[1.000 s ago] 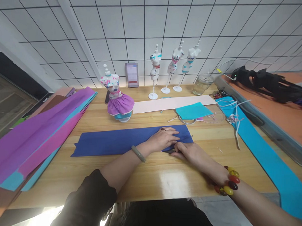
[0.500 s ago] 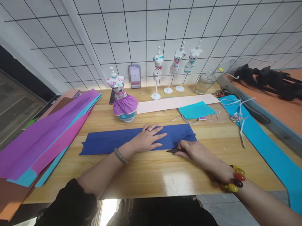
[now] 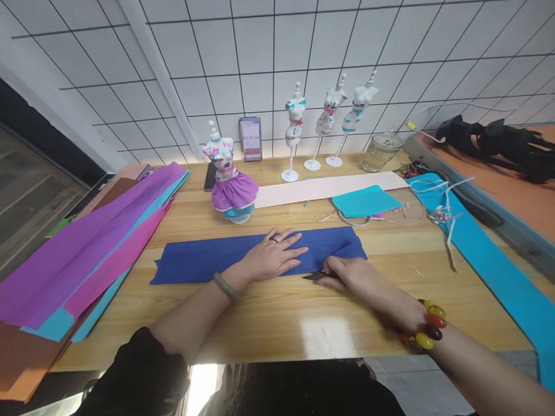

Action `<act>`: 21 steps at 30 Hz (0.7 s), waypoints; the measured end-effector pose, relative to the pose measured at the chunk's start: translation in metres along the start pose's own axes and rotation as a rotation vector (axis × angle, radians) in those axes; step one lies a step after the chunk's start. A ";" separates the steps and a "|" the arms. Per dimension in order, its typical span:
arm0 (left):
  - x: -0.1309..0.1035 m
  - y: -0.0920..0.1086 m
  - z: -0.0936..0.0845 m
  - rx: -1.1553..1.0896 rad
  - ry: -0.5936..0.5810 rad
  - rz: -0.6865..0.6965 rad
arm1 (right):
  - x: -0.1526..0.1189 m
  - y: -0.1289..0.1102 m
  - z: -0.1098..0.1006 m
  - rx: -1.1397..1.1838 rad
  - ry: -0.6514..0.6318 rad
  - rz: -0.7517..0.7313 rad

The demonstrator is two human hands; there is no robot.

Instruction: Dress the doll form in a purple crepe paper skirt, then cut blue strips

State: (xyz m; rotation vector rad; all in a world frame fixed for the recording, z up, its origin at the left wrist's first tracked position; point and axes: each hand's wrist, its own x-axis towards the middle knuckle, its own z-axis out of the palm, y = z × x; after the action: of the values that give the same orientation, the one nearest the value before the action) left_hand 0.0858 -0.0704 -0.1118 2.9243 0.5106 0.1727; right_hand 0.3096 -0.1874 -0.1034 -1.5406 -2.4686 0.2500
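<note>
A dark blue strip of fabric [image 3: 206, 258] lies lengthwise across the wooden table in front of me. My left hand [image 3: 273, 255] rests flat on its middle, fingers spread. At the strip's near edge, toward its right end, my right hand [image 3: 342, 272] is closed around small black thread snips [image 3: 313, 276]. Their pointed tip faces left, alongside the fabric's edge. Beside that hand the fabric is wrinkled and slightly raised. The handles are mostly hidden inside my fingers, and whether the blades touch cloth I cannot tell.
Layered purple, pink and turquoise fabrics [image 3: 99, 240] cover the left side. Behind stand a small dress form in a purple skirt [image 3: 234, 191], several bare forms, a phone [image 3: 251, 139] and a glass jar [image 3: 382, 152]. A pale pink strip [image 3: 304, 191] and turquoise cloth [image 3: 367, 201] lie nearer.
My right hand has slid slightly left along the fabric's edge with the snips, and the cloth beside it is more creased. My left hand stays in place. The view has shifted slightly.
</note>
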 end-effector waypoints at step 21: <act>-0.001 0.001 -0.002 -0.010 0.017 0.006 | 0.004 -0.007 0.000 0.052 0.018 0.036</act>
State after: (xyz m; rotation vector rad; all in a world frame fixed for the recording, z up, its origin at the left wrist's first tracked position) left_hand 0.0846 -0.0713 -0.1099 2.9173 0.5018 0.2006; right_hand 0.3019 -0.1866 -0.1015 -1.5598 -2.4030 0.3031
